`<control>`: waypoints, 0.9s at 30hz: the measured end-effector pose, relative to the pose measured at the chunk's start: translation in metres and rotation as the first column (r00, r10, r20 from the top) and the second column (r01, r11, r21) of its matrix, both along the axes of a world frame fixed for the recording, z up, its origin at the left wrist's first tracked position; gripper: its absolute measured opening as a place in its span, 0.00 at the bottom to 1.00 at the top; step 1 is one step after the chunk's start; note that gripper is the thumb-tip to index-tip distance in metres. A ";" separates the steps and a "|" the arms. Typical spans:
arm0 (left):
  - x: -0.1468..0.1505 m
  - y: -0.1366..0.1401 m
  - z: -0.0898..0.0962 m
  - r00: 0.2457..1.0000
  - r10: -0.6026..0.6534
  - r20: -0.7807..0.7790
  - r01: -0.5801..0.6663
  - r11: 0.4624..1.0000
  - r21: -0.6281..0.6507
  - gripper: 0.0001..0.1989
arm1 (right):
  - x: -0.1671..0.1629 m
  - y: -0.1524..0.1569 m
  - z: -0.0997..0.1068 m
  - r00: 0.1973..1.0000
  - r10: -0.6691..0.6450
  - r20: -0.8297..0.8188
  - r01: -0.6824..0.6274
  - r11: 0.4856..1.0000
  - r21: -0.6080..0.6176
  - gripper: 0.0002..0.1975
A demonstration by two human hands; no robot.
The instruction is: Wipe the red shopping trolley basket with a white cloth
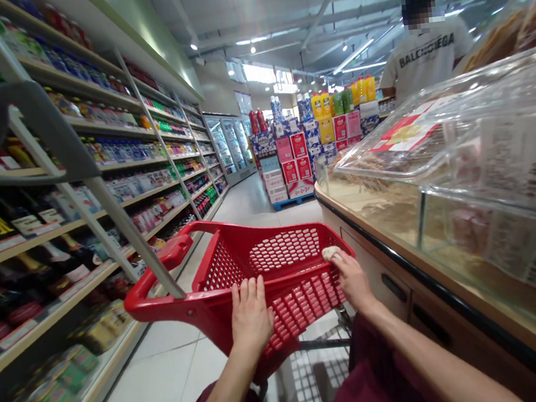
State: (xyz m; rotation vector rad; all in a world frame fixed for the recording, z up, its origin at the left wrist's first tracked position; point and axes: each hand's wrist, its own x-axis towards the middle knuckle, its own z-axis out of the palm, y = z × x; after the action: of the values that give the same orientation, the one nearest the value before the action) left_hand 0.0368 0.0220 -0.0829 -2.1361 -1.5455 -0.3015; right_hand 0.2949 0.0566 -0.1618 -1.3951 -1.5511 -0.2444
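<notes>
The left hand (251, 316) is laying its fingers over the near rim of the red, perforated cart (202, 305); whether it is gripping, I cannot tell. The right hand (353, 281) is pinching a crumpled whitish cloth (332, 253) at the cart's near right corner. The cart is standing on pale tiles (172, 379) between bottle-laden shelves (108, 374) and a glass-topped counter (376, 259).

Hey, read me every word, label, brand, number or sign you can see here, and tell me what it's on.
"BALEN…GA": back of the white shirt; middle letters unclear.
Stacked boxes: printed, too small to read.
Red-and-white label on the clear package: blurred.
Shelf bottles and shelf tags: too blurred.
Red cart: no readable text.
</notes>
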 end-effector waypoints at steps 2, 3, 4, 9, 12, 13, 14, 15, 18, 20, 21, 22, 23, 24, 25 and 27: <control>-0.001 0.000 0.000 1.000 -0.009 -0.001 0.009 1.000 -0.002 0.29 | -0.024 -0.004 0.004 0.988 0.141 0.060 -0.143 0.990 0.016 0.26; -0.002 0.000 0.001 1.000 -0.012 -0.003 0.012 1.000 -0.002 0.29 | -0.029 -0.004 0.005 0.978 0.191 0.084 -0.193 0.981 0.015 0.27; -0.003 0.000 0.001 1.000 -0.014 -0.006 0.014 1.000 -0.004 0.29 | -0.028 -0.004 0.005 0.973 0.213 0.094 -0.214 0.977 0.007 0.27; 0.001 0.000 0.000 1.000 -0.001 -0.008 0.001 1.000 -0.006 0.29 | 0.016 0.003 -0.002 0.993 -0.074 -0.087 0.070 0.996 -0.049 0.23; 0.004 0.000 -0.001 1.000 0.008 -0.013 -0.007 1.000 0.012 0.29 | -0.005 0.000 0.004 0.998 0.016 -0.056 -0.016 1.000 -0.011 0.24; 0.004 0.000 -0.001 1.000 0.008 -0.015 -0.008 1.000 0.015 0.30 | -0.021 -0.002 0.007 0.995 0.103 -0.011 -0.103 0.995 0.011 0.26; 0.004 0.000 -0.001 1.000 0.005 -0.018 -0.005 1.000 0.014 0.30 | -0.036 -0.004 0.010 0.982 0.186 0.034 -0.187 0.982 0.022 0.26; 0.004 0.000 -0.001 1.000 0.000 -0.021 0.000 1.000 0.008 0.30 | -0.047 -0.005 0.013 0.967 0.245 0.069 -0.248 0.968 0.028 0.26; 0.002 0.000 -0.002 1.000 -0.017 -0.019 0.017 1.000 -0.012 0.29 | -0.042 -0.003 0.012 0.969 0.235 0.077 -0.236 0.972 0.004 0.26; 0.003 0.000 -0.003 1.000 -0.018 -0.014 0.018 1.000 -0.018 0.30 | -0.016 0.002 0.006 0.996 0.094 0.004 -0.093 0.995 -0.027 0.26; 0.004 0.000 -0.004 1.000 -0.017 -0.011 0.016 1.000 -0.021 0.30 | -0.003 0.004 0.001 0.999 0.019 -0.035 -0.021 0.999 -0.043 0.25; 0.005 0.000 -0.004 1.000 -0.014 -0.008 0.014 1.000 -0.025 0.30 | 0.007 0.006 -0.002 0.997 -0.038 -0.066 0.034 0.998 -0.056 0.25; 0.007 0.001 -0.005 1.000 -0.011 -0.003 0.011 1.000 -0.029 0.30 | 0.013 0.007 -0.006 0.994 -0.067 -0.082 0.062 0.996 -0.062 0.25; 0.010 0.001 -0.005 1.000 -0.008 0.003 0.008 0.999 -0.032 0.30 | 0.013 0.008 -0.008 0.995 -0.064 -0.081 0.059 0.996 -0.059 0.25; 0.013 0.001 -0.006 1.000 -0.006 0.011 0.007 0.999 -0.035 0.30 | 0.010 0.009 -0.009 0.996 -0.042 -0.073 0.039 0.998 -0.049 0.26; 0.018 0.002 -0.005 0.999 -0.007 0.035 0.008 0.999 -0.043 0.30 | -0.002 0.012 -0.009 0.998 0.019 -0.057 -0.021 0.999 -0.028 0.26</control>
State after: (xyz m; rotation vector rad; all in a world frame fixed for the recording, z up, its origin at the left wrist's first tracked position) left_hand 0.0544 0.0240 -0.0874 -2.1814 -1.5776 -0.3120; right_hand 0.2929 0.0688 -0.1711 -1.3968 -1.5266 -0.1695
